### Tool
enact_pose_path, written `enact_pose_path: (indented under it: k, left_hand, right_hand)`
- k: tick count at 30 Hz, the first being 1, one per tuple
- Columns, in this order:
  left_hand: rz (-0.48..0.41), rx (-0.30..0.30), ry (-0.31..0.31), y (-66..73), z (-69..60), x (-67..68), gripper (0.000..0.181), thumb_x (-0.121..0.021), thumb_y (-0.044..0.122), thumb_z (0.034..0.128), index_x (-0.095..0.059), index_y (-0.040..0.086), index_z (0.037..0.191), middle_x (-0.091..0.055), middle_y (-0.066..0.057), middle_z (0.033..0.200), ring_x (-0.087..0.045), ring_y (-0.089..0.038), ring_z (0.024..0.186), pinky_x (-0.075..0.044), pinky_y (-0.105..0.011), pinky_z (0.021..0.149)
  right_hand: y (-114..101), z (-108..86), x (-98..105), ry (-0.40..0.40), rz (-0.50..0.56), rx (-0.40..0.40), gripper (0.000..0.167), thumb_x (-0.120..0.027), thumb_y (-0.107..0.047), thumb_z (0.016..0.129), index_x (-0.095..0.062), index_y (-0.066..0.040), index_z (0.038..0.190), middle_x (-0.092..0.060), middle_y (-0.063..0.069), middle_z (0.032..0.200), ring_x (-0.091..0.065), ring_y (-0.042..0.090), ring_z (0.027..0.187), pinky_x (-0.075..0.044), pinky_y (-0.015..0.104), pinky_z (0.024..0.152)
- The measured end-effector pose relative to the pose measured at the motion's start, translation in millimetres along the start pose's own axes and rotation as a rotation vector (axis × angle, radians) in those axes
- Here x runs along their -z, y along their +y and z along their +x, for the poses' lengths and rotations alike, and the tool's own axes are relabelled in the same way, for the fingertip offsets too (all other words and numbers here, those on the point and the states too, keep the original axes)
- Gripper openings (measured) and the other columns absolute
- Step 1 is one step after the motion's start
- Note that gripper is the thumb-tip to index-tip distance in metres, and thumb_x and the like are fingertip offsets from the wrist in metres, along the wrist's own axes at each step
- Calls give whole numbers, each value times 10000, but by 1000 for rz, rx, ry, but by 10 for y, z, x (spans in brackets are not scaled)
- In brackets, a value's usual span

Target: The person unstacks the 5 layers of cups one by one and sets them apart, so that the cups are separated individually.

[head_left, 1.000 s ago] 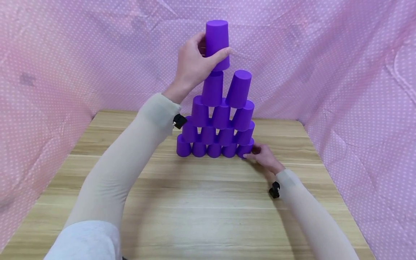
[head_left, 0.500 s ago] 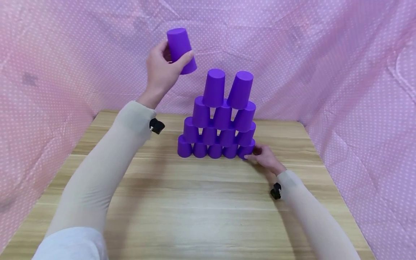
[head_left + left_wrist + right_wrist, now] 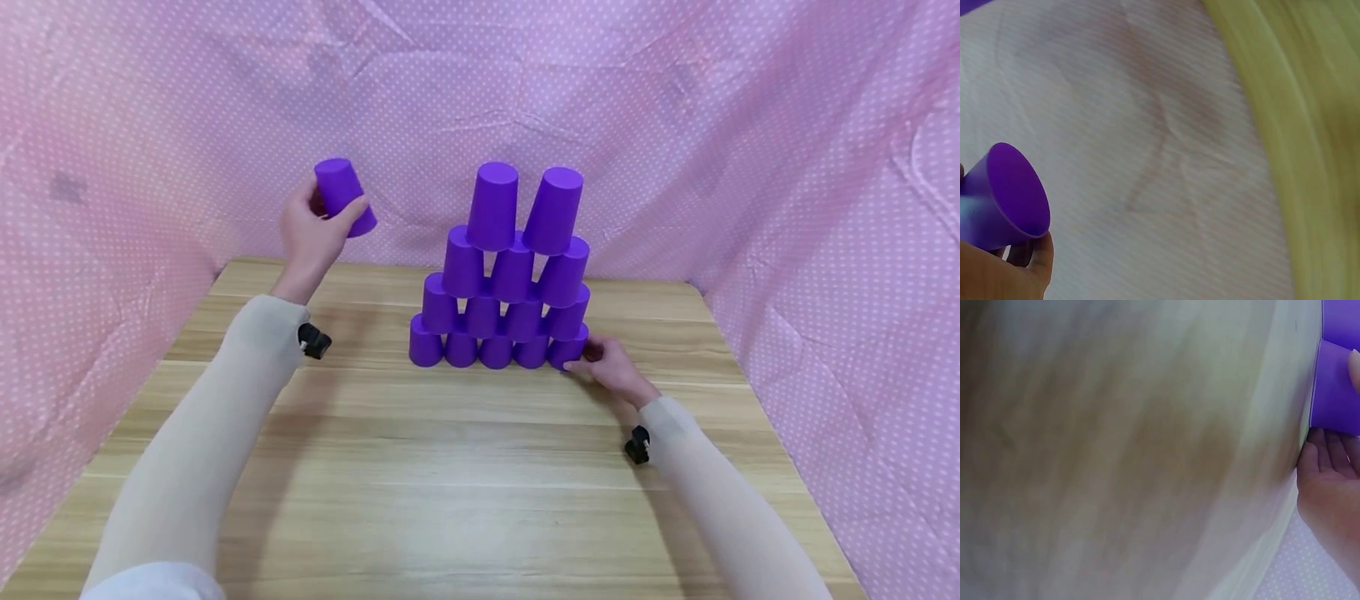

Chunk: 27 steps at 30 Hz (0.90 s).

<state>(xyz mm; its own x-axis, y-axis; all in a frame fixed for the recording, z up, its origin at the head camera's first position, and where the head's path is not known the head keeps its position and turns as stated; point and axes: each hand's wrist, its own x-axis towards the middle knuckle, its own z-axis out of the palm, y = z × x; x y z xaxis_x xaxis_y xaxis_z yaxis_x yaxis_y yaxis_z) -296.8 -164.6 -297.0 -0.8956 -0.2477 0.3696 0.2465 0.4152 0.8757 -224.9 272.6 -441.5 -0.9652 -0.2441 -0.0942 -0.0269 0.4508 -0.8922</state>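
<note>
My left hand [image 3: 311, 237] grips an upside-down purple cup [image 3: 341, 193], tilted, in the air left of the stack. The left wrist view shows the open mouth of that cup [image 3: 1019, 190] above the fingers. A stack of upside-down purple cups [image 3: 482, 312] stands in four rows, with two cups on top, one at the left [image 3: 492, 208] and one at the right [image 3: 553, 212]. My right hand [image 3: 618, 371] holds the bottom row's rightmost cup [image 3: 566, 350] by its side. In the right wrist view, the thumb and curled fingers lie around that cup [image 3: 1335, 390].
The stack stands on a wooden table [image 3: 465, 483], towards its back edge. Pink dotted cloth [image 3: 637, 108] hangs behind the table and along both sides. Each wrist carries a small black device, one on the left [image 3: 314, 341] and one on the right [image 3: 637, 446].
My left hand has lifted the cup off the top of the stack and moved it left, then down. The two cups beneath it still stand. My right hand has stayed at the bottom right cup.
</note>
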Motion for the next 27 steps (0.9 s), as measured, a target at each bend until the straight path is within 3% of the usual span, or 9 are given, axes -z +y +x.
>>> enact_pose_path:
  k: [8, 13, 21, 27]
  left_hand:
    - [125, 111, -3, -751, -97, 262, 590, -690, 358, 871, -491, 38, 1324, -556, -170, 1221, -527, -268, 1090, -463, -371, 930]
    - [183, 219, 4, -1160, -190, 460, 634, -665, 348, 891, -435, 32, 1390, -532, -209, 1291, -517, -313, 1153, -433, -400, 977]
    - [214, 348, 6, -1638, -319, 781, 689, -637, 321, 909, -348, -39, 1420, -448, -245, 1376, -454, -359, 1234, -379, -435, 1029]
    - [231, 377, 40, -1853, -387, 1019, 701, -604, 327, 926, -300, -40, 1441, -403, -252, 1405, -413, -372, 1263, -348, -450, 1049]
  right_hand:
    - [4, 13, -5, 5, -10, 8, 486, -717, -15, 843, -529, 74, 1282, -564, 254, 1240, -517, 389, 1159, -369, 488, 1024]
    - [34, 2, 4, -2, 8, 30, 488, -721, -9, 838, -531, 74, 1279, -565, 256, 1236, -519, 387, 1161, -369, 491, 1023]
    - [351, 129, 10, 19, -19, 35, 532, -755, -100, 830, -537, 13, 1302, -578, 197, 1249, -531, 327, 1166, -381, 440, 1025]
    - [320, 124, -15, 29, -30, 16, 536, -759, -122, 829, -538, 0, 1302, -578, 189, 1251, -529, 316, 1169, -380, 431, 1028]
